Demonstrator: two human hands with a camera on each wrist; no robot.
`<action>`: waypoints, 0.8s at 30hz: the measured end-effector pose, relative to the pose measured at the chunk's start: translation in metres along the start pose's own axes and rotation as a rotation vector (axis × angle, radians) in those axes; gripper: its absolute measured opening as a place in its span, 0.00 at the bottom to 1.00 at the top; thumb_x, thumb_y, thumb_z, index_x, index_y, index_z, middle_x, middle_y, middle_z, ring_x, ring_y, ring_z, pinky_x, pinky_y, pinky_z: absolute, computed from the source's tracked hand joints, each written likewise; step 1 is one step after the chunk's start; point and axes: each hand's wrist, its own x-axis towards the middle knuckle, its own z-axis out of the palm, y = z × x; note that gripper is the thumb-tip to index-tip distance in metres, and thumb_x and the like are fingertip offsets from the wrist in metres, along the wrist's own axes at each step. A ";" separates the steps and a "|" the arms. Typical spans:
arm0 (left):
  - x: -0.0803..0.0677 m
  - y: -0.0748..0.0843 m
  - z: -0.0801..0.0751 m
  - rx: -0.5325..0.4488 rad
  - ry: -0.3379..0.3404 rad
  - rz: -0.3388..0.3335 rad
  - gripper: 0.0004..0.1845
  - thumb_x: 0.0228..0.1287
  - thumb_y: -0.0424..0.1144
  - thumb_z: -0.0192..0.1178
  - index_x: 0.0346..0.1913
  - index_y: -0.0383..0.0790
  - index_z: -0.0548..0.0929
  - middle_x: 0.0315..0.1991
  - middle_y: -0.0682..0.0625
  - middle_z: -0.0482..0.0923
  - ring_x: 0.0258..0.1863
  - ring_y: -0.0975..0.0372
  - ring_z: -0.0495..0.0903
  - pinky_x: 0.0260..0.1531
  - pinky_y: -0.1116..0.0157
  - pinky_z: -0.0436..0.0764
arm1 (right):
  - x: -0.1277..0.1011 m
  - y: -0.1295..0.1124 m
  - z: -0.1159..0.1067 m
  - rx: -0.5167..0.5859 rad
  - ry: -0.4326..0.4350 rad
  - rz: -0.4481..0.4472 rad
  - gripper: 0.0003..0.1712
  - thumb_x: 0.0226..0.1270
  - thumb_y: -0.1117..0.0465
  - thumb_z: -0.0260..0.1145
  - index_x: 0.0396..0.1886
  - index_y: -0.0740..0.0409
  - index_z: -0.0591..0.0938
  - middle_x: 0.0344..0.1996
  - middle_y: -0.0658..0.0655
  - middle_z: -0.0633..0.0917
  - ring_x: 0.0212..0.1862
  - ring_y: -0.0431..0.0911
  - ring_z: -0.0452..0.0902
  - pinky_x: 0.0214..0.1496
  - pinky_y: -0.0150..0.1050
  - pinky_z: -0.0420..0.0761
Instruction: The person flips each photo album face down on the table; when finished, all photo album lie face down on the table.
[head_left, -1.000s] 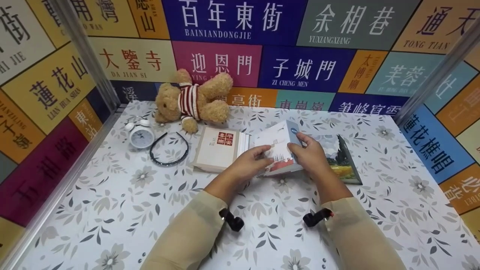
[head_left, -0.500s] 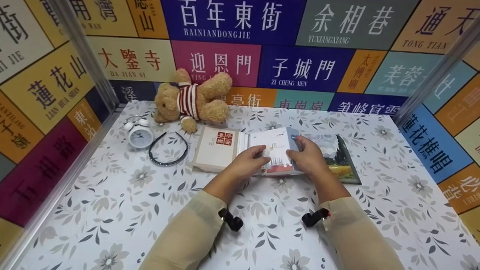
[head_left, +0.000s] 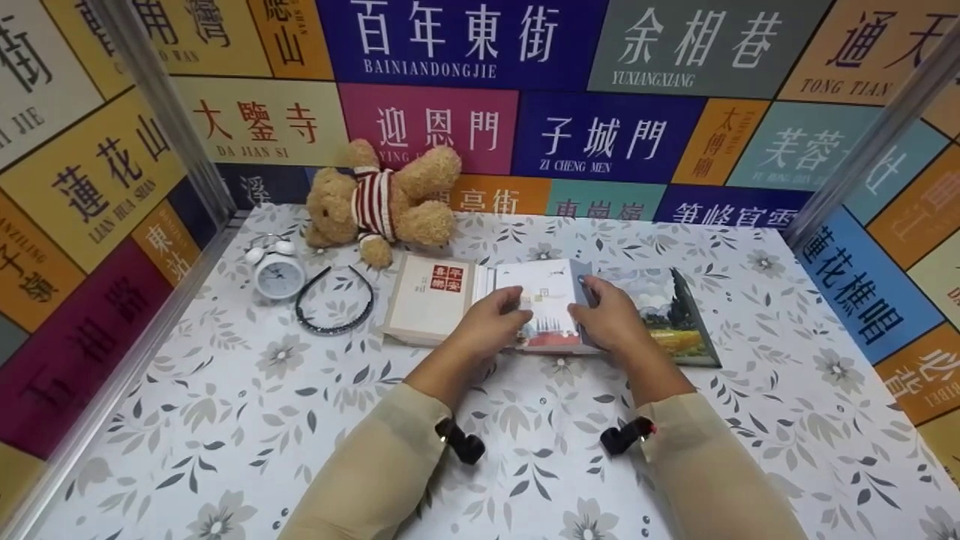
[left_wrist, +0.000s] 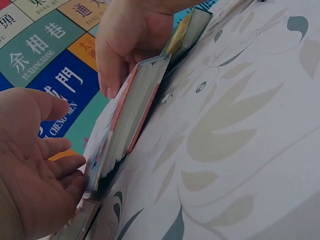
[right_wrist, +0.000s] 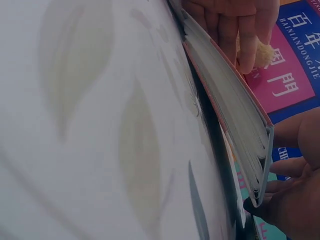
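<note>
A thick book (head_left: 546, 296) with a white, red-bottomed cover and blue-grey spine lies between my hands, cover up. My right hand (head_left: 609, 311) grips it at the spine, thumb over the cover; in the right wrist view, fingers (right_wrist: 295, 170) meet the spine of the book (right_wrist: 232, 95). On the other side, my left hand (head_left: 489, 322) rests its loosely bent fingers along the left edge. The left wrist view has that left hand (left_wrist: 47, 165) beside the book (left_wrist: 131, 107), top digit apart from it. A beige book (head_left: 420, 307) adjoins on the left, a landscape-painting book (head_left: 686, 315) on the right.
A striped-shirt teddy bear (head_left: 382, 202) lies at the back against the sign-covered wall. Left of the books are a black headband (head_left: 334, 328) and a white alarm clock (head_left: 276, 276). Everything rests on a floral tablecloth (head_left: 300, 442); metal posts (head_left: 180, 135) frame the corners.
The white-covered book, tilted up between both hands a second ago, has been lowered flat into line with the other two books. My hands have come down with it.
</note>
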 end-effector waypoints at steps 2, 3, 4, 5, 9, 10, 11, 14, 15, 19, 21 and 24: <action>0.000 0.000 -0.001 0.008 0.010 -0.005 0.31 0.66 0.43 0.60 0.71 0.42 0.69 0.70 0.46 0.70 0.71 0.56 0.69 0.71 0.60 0.67 | -0.001 -0.001 0.000 -0.003 -0.002 0.001 0.39 0.73 0.56 0.59 0.78 0.55 0.56 0.77 0.60 0.60 0.78 0.55 0.53 0.79 0.52 0.57; 0.000 0.001 -0.001 0.003 0.012 -0.006 0.31 0.66 0.43 0.59 0.71 0.42 0.69 0.70 0.46 0.70 0.70 0.56 0.69 0.71 0.60 0.68 | -0.001 -0.001 0.001 0.008 -0.003 -0.002 0.38 0.73 0.57 0.58 0.78 0.56 0.57 0.77 0.59 0.61 0.78 0.54 0.53 0.79 0.52 0.56; 0.000 0.001 -0.001 -0.005 0.013 -0.007 0.31 0.66 0.43 0.59 0.71 0.42 0.69 0.70 0.46 0.70 0.70 0.56 0.69 0.70 0.59 0.69 | -0.002 -0.002 0.002 0.019 -0.003 -0.006 0.37 0.73 0.58 0.58 0.78 0.56 0.58 0.76 0.59 0.62 0.78 0.54 0.53 0.80 0.51 0.56; 0.000 0.001 -0.002 -0.012 0.017 -0.008 0.31 0.66 0.43 0.59 0.71 0.42 0.69 0.70 0.46 0.70 0.70 0.56 0.69 0.69 0.59 0.70 | -0.002 -0.003 0.002 0.036 0.000 -0.015 0.36 0.73 0.60 0.58 0.77 0.57 0.58 0.76 0.59 0.63 0.78 0.54 0.54 0.80 0.50 0.56; 0.001 0.002 -0.002 -0.059 0.053 -0.020 0.30 0.66 0.42 0.60 0.71 0.43 0.69 0.69 0.48 0.71 0.70 0.57 0.69 0.70 0.60 0.69 | -0.005 -0.009 0.007 0.117 0.009 -0.069 0.35 0.72 0.60 0.59 0.76 0.58 0.61 0.74 0.58 0.67 0.76 0.52 0.60 0.78 0.49 0.60; 0.002 0.002 -0.002 -0.071 0.063 -0.020 0.30 0.66 0.42 0.60 0.70 0.43 0.70 0.69 0.48 0.72 0.70 0.57 0.70 0.70 0.61 0.70 | -0.006 -0.012 0.008 0.131 0.017 -0.088 0.35 0.72 0.59 0.60 0.76 0.57 0.62 0.74 0.57 0.68 0.75 0.51 0.62 0.77 0.48 0.62; 0.003 0.002 -0.003 -0.065 0.077 -0.012 0.30 0.66 0.42 0.60 0.70 0.43 0.70 0.68 0.48 0.73 0.70 0.57 0.70 0.70 0.61 0.69 | -0.007 -0.015 0.009 0.148 0.023 -0.107 0.34 0.72 0.57 0.60 0.75 0.56 0.64 0.73 0.56 0.69 0.75 0.51 0.63 0.76 0.48 0.64; 0.006 0.002 -0.007 -0.045 0.120 0.024 0.29 0.66 0.42 0.60 0.69 0.42 0.71 0.66 0.48 0.75 0.69 0.57 0.72 0.70 0.61 0.69 | -0.008 -0.025 0.014 0.212 0.025 -0.145 0.31 0.73 0.54 0.60 0.73 0.51 0.67 0.70 0.52 0.73 0.72 0.48 0.67 0.74 0.47 0.68; 0.006 0.002 -0.009 -0.052 0.138 0.042 0.29 0.66 0.42 0.60 0.69 0.41 0.71 0.66 0.47 0.75 0.68 0.56 0.72 0.70 0.61 0.69 | -0.008 -0.029 0.017 0.243 0.024 -0.153 0.30 0.73 0.54 0.60 0.72 0.50 0.69 0.69 0.51 0.75 0.72 0.47 0.68 0.73 0.45 0.69; 0.008 0.003 -0.023 -0.081 0.222 0.097 0.29 0.65 0.40 0.60 0.69 0.38 0.71 0.66 0.44 0.76 0.68 0.55 0.73 0.70 0.61 0.70 | -0.005 -0.044 0.033 0.378 0.001 -0.166 0.26 0.75 0.56 0.58 0.70 0.52 0.72 0.65 0.53 0.78 0.67 0.46 0.72 0.70 0.43 0.73; 0.007 0.002 -0.033 -0.119 0.257 0.117 0.29 0.65 0.38 0.59 0.69 0.37 0.71 0.66 0.43 0.75 0.68 0.54 0.73 0.69 0.61 0.71 | -0.004 -0.051 0.043 0.427 -0.007 -0.178 0.26 0.74 0.57 0.58 0.69 0.54 0.72 0.64 0.55 0.79 0.65 0.47 0.74 0.68 0.42 0.75; 0.005 0.000 -0.049 -0.156 0.287 0.150 0.28 0.66 0.36 0.59 0.68 0.35 0.70 0.66 0.41 0.74 0.68 0.51 0.72 0.69 0.60 0.71 | -0.002 -0.061 0.056 0.467 -0.022 -0.201 0.26 0.73 0.58 0.59 0.69 0.55 0.72 0.63 0.56 0.79 0.64 0.49 0.75 0.66 0.43 0.77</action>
